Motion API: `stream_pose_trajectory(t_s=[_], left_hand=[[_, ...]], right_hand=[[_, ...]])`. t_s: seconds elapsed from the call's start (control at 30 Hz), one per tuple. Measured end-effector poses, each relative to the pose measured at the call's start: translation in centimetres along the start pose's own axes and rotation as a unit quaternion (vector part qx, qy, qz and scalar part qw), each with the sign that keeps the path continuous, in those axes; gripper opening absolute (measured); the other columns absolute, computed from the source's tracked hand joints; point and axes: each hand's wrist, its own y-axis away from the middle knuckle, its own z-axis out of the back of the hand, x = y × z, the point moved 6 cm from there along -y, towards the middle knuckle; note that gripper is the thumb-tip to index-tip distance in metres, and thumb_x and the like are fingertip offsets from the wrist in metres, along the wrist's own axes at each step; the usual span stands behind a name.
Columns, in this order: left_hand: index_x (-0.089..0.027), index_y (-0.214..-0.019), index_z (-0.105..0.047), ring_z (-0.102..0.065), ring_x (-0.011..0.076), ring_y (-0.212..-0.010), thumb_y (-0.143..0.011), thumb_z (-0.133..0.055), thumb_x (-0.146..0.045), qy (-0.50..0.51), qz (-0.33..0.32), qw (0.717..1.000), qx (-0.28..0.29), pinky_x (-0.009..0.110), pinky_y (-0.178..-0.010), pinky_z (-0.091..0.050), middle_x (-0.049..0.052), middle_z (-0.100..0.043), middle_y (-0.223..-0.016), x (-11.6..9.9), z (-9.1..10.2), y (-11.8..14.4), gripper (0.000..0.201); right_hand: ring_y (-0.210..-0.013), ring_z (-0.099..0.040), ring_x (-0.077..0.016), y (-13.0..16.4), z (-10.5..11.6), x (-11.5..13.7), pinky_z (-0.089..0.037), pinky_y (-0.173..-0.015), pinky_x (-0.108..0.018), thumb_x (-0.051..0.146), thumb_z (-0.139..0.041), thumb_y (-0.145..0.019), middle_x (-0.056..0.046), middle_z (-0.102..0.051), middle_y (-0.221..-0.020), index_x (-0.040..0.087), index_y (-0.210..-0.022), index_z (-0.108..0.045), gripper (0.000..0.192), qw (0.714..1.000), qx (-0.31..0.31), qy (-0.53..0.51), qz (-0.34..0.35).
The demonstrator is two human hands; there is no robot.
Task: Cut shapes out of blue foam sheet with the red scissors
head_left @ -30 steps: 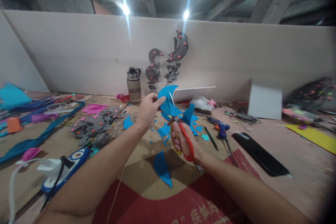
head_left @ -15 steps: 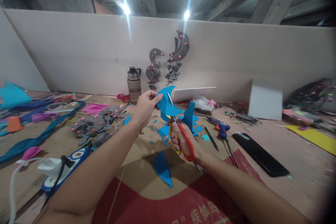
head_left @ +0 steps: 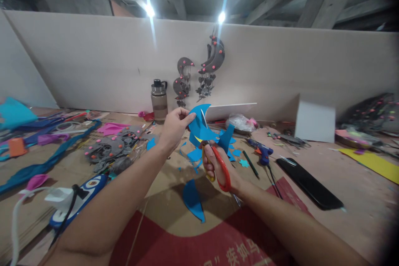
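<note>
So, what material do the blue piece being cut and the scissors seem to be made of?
The blue piece, pinched by the left hand, looks like matte craft foam or felt: it holds its curved shape without drooping. The scissors in the right hand have shiny metal blades and glossy red and yellow handles, probably plastic.

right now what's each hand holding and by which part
Left hand pinches the blue foam piece by its upper left edge; right hand grips the scissors through their handle loops.

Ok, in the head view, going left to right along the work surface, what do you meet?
Orange piece → grey felt shapes → water bottle → left hand holding blue cutout → right hand with red-handled scissors → blue glue gun → black phone → yellow sheet.
</note>
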Motion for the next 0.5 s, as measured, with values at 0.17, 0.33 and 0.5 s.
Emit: stream_pose_trajectory(t_s=[0.17, 0.33, 0.5], left_hand=[[-0.017, -0.073, -0.060, -0.053, 0.0103, -0.058, -0.066, -0.086, -0.041, 0.013, 0.008, 1.000, 0.000, 0.023, -0.055, -0.043, -0.001, -0.061, -0.064, 0.06, -0.13, 0.08, 0.035], [-0.017, -0.072, -0.060, -0.054, 0.0108, -0.057, -0.065, -0.087, -0.041, 0.028, 0.014, 1.000, 0.000, 0.024, -0.055, -0.045, -0.001, -0.062, -0.064, 0.06, -0.30, 0.17, 0.037], [-0.018, -0.072, -0.059, -0.055, 0.0111, -0.055, -0.065, -0.087, -0.041, 0.035, 0.022, 0.999, 0.001, 0.024, -0.053, -0.046, -0.001, -0.061, -0.062, -0.05, -0.47, 0.33, 0.038]], right_hand=[[-0.045, -0.030, -0.0047, -0.07, 0.09, -0.19, -0.025, -0.038, -0.016, 0.072, -0.070, -0.077, 0.009, -0.036, -0.058, 0.022, -0.079, -0.043, 0.057, 1.000, -0.006, 0.004, -0.005], [-0.044, -0.029, -0.0052, -0.08, 0.24, -0.21, -0.025, -0.036, -0.016, 0.071, -0.068, -0.079, 0.009, -0.036, -0.058, 0.023, -0.078, -0.042, 0.055, 1.000, -0.012, 0.014, 0.008], [-0.044, -0.028, -0.0051, -0.13, 0.27, -0.09, -0.026, -0.035, -0.015, 0.073, -0.070, -0.078, 0.010, -0.035, -0.060, 0.024, -0.085, -0.042, 0.057, 0.999, -0.015, 0.016, 0.025]])
